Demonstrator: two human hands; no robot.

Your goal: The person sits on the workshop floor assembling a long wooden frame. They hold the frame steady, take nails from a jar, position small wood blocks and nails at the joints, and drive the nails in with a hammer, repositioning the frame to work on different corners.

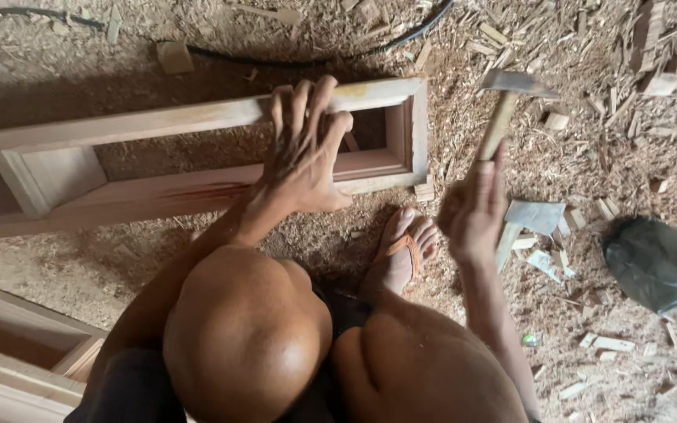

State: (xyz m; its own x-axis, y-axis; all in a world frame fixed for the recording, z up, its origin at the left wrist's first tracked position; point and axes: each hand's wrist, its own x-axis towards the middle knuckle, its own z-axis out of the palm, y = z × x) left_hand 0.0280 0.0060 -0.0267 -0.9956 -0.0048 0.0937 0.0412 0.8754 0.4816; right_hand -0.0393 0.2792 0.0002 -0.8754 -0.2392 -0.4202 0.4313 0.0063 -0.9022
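Note:
A long pale wooden frame (158, 119) lies on a sawdust floor across the upper left. My left hand (305, 149) grips its top rail near the right end, fingers curled over the edge and thumb against the lower rail. My right hand (473, 210) holds a hammer (503, 106) by its wooden handle, the metal head raised to the right of the frame's end. My knees and a foot in an orange sandal (403, 252) fill the lower middle.
Wood offcuts and chips (613, 94) litter the ground at right. A dark plastic bag (656, 262) lies at the right edge. A black cable (291, 59) runs behind the frame. More wooden frames (17, 345) sit at lower left.

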